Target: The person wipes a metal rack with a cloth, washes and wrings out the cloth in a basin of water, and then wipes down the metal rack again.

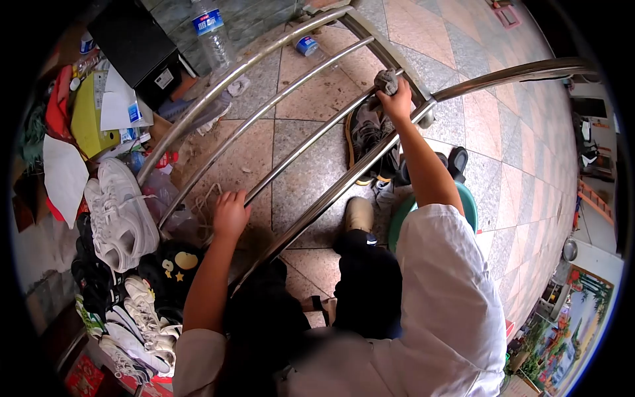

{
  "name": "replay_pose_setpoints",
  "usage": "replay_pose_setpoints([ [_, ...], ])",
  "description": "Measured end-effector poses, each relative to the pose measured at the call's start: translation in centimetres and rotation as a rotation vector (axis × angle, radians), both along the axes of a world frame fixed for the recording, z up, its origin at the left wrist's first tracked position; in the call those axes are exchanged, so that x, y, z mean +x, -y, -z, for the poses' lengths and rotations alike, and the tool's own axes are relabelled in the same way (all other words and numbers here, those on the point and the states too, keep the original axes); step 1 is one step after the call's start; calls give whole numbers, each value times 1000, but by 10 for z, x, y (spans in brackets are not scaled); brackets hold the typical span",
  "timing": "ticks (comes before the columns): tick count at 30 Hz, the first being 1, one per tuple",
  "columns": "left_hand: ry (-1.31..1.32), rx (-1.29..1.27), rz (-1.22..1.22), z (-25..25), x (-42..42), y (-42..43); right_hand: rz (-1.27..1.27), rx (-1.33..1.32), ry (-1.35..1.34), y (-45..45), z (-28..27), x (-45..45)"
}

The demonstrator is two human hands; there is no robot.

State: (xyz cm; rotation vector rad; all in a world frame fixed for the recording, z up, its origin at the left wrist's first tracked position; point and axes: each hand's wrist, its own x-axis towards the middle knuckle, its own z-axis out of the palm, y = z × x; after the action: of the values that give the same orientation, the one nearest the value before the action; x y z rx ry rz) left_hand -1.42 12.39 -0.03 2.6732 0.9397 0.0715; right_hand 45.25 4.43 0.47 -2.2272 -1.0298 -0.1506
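Note:
A metal rack (317, 129) of shiny curved bars lies tilted across the view, its frame end at the upper right. My right hand (395, 99) is closed on a grey rag (386, 81), pressing it to a bar near that end. Further down the same bar, my left hand (231, 213) grips the metal, its fingers partly hidden. Dark sneakers (365, 135) stand on the floor under the rack, below my right hand.
White sneakers (122, 215) and more shoes are piled at the left, beside boxes and a black shoebox (142, 56). A plastic bottle (213, 40) stands at the top. A green basin (468, 202) sits behind my right forearm. Tiled floor (509, 159) stretches right.

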Motion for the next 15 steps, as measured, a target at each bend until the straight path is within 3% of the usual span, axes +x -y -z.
replay_pose_setpoints([
  [4,12,3,-3,5,-1,1,-105,36,13,9,-4,-83],
  [8,12,5,-10,3,1,1,-233,-88,-22,15,-20,-160],
  [15,14,29,-13,11,0,1,-220,-160,84,6,-27,-177],
])
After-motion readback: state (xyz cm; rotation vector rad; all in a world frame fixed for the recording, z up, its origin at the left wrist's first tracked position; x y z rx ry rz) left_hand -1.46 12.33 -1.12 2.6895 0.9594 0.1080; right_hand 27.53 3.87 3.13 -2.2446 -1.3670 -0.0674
